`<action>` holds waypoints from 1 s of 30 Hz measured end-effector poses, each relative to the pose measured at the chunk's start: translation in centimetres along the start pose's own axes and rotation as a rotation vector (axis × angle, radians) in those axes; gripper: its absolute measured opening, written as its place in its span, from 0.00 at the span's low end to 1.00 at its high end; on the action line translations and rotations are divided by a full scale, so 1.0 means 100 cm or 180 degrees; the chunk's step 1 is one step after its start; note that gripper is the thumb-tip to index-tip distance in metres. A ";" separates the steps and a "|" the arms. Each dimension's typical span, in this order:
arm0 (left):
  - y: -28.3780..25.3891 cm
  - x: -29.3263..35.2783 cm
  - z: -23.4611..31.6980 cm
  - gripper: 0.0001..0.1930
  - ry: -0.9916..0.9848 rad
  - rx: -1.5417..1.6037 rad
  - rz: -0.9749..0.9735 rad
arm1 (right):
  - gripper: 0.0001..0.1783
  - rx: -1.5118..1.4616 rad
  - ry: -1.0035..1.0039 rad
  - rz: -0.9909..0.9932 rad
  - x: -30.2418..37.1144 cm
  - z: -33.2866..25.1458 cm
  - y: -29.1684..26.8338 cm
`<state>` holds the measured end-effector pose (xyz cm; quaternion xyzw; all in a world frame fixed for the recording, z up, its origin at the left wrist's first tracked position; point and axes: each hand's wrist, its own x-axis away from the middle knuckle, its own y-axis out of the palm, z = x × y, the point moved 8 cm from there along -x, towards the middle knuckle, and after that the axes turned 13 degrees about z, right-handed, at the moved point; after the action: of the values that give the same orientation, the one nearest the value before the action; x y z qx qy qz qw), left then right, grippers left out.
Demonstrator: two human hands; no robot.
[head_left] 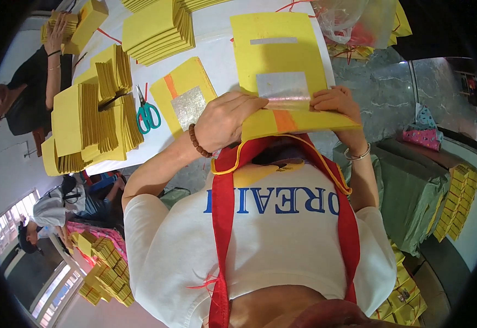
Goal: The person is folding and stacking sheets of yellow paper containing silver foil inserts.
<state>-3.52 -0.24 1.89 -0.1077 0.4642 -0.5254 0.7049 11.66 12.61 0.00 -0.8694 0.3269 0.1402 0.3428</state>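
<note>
In front of me lies a yellow paper sheet (246,57) bearing silver foil patches (282,83), its near part bent up toward my chest. An orange stripe (286,120) crosses the raised fold. My left hand (228,117) is closed on the fold's left side, fingers over the foil's edge. At the right end, my right hand (335,105) grips the fold with bent fingers. Just left of my left hand rests a thinner yellow paper stack (164,90) with a silver square and an orange stripe. Teal-handled scissors (148,117) lie beside it.
Yellow paper stacks (75,116) fill the white table's (214,49) left side, and another stack (153,30) stands farther back. A clear plastic bag (353,22) is at the far right. A co-worker's hand (56,34) touches yellow bundles. Green sacks (405,188) stand to my right.
</note>
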 end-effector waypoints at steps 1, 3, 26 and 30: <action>0.000 -0.002 -0.005 0.15 -0.0239 0.0101 0.0001 | 0.11 -0.0148 0.0230 0.0015 0.001 0.005 0.000; 0.000 -0.007 -0.010 0.12 -0.0483 0.0202 0.0013 | 0.12 -0.0327 0.0952 0.0075 0.002 0.013 0.004; 0.021 0.016 -0.077 0.36 -0.3006 0.1337 0.0650 | 0.28 0.0224 0.1697 0.0623 -0.022 0.036 0.012; 0.022 0.009 -0.074 0.38 -0.3167 0.2113 0.0969 | 0.27 0.0200 0.1753 0.0643 -0.023 0.044 0.013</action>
<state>-7.72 2.43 -4.05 -0.0473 -0.0983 -0.4221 0.9000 8.98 16.01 -2.79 -0.8268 0.4968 -0.0778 0.2522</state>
